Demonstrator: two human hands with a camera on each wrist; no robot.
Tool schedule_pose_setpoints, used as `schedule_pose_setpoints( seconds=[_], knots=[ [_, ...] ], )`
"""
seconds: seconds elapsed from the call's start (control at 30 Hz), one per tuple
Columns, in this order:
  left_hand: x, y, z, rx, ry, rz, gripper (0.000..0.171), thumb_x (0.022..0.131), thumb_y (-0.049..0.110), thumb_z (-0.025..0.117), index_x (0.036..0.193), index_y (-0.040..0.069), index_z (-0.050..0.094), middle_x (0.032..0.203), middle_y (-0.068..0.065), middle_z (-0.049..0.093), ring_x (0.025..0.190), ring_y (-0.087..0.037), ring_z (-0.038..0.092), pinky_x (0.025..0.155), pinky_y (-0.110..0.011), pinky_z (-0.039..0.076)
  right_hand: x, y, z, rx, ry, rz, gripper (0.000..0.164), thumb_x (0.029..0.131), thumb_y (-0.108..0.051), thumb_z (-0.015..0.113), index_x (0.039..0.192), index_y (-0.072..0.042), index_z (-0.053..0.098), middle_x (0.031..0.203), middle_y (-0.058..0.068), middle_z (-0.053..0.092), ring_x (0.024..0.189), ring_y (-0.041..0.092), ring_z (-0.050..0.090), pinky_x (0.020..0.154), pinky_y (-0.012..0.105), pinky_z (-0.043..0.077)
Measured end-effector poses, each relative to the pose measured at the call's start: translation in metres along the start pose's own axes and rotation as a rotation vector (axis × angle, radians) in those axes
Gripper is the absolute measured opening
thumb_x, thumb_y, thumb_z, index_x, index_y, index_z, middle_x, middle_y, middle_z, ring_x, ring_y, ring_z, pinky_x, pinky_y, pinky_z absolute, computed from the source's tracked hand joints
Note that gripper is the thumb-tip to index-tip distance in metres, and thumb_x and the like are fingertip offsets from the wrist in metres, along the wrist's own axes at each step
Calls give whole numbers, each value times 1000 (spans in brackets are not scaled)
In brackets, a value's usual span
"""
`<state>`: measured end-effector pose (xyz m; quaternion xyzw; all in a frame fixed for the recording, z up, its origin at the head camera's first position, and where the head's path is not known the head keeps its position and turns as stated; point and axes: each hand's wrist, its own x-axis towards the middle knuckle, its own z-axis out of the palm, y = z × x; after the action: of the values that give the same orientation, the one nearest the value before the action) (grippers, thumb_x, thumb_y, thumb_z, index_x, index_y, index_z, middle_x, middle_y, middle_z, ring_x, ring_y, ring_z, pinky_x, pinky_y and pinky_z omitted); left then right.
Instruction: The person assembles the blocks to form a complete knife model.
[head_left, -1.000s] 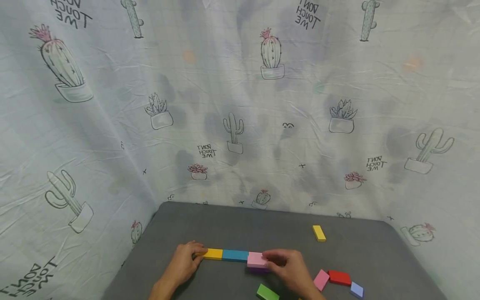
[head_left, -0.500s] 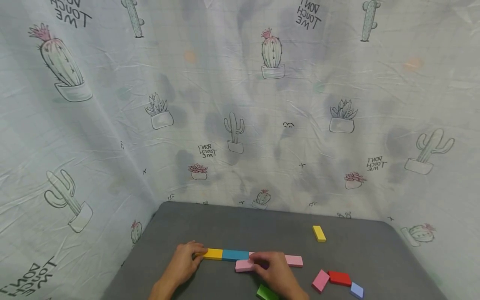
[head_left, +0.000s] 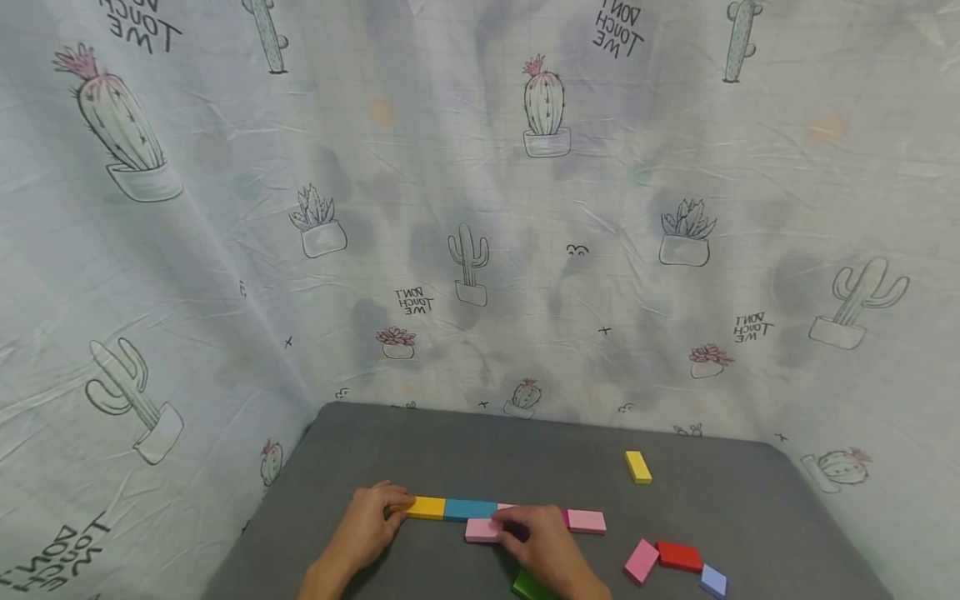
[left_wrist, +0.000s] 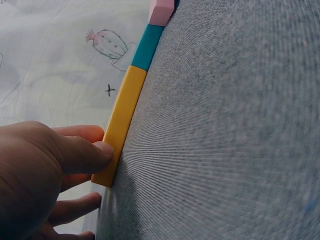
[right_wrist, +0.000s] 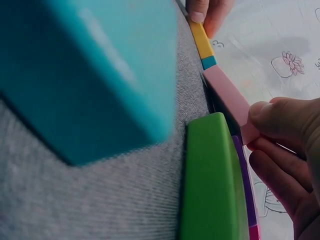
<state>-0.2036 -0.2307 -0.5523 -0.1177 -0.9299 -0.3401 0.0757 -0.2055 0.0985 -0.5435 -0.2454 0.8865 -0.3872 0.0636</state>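
Note:
A row of coloured blocks lies across the table. At its left end my left hand (head_left: 366, 527) pinches a yellow block (left_wrist: 127, 110), thumb on its near side. A blue block (head_left: 470, 510) continues the row, followed by a pink one largely hidden by my right hand. Purple (right_wrist: 245, 180) and magenta blocks (right_wrist: 254, 233) and a light pink block (head_left: 587, 522) continue it rightward. Between thumb and fingers, my right hand (head_left: 551, 546) holds another pink block (head_left: 482, 530), just in front of the row. Whether this block touches the table I cannot tell.
A green block (right_wrist: 207, 175) lies near my right hand, and a teal block (right_wrist: 130, 60) looms close to the right wrist camera. Rightward are a darker pink (head_left: 641, 562), a red (head_left: 678, 556) and a light blue block (head_left: 714, 580). A yellow block (head_left: 638, 467) lies farther back.
My right hand has carried the pink block leftward along the front of the row, uncovering the row's right end. The left hand keeps its place on the yellow block.

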Motion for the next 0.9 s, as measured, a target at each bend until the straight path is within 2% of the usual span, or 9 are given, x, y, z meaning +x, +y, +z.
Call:
schedule_pose_setpoints(
  seconds=[0.33, 0.6, 0.9],
  knots=[
    [0, -1, 1, 2, -1, -8, 26, 86, -7, 86, 107, 8, 88, 118, -15, 83, 127, -52, 70, 110, -65, 58, 1, -1, 4, -20, 8, -23, 25, 99, -21, 84, 124, -20, 85, 120, -8, 83, 99, 2, 72, 98, 49, 68],
    [0, 0, 0, -3, -10, -16, 26, 87, -6, 86, 108, 9, 88, 118, -14, 83, 127, -52, 70, 110, -66, 58, 0, -2, 5, -45, 23, -18, 24, 98, -20, 84, 122, -22, 85, 121, -6, 82, 104, 9, 75, 99, 51, 67],
    [0, 0, 0, -19, -9, -10, 26, 87, -7, 86, 107, 8, 88, 118, -14, 83, 127, -50, 71, 110, -64, 58, 0, -1, 6, -64, 41, -42, 25, 95, -17, 86, 120, -20, 85, 118, -8, 82, 103, 7, 74, 100, 50, 67]
  ],
)
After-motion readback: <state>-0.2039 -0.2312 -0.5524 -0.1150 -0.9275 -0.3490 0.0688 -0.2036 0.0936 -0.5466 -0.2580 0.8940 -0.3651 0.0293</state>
